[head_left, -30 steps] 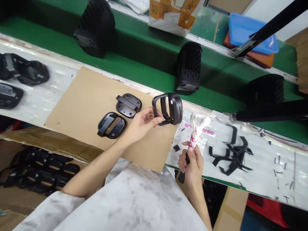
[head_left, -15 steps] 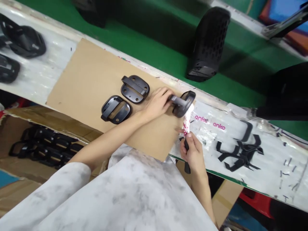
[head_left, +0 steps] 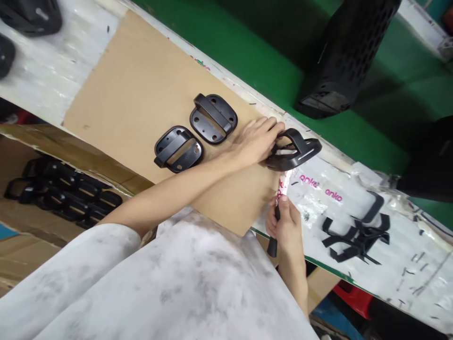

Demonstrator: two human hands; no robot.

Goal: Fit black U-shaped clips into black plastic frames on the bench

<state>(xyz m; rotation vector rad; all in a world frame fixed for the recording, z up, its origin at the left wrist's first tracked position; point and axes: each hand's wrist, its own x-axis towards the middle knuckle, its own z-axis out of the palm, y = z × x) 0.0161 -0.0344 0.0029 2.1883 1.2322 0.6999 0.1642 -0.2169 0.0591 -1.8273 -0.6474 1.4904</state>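
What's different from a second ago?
The left hand moved right and turned its black frame, while the right hand brought the wrapped tool leftward; the frame now mostly hides the tool's head. Neither hand let go. Two black handled plates stayed on the cardboard.

Single head-worn view, close above the bench [head_left: 81, 52], forward and steeply down onto both hands [head_left: 260, 141].

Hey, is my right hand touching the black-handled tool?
Touching: the head view shows the right hand wrapped around the black-handled tool, gripping its handle.
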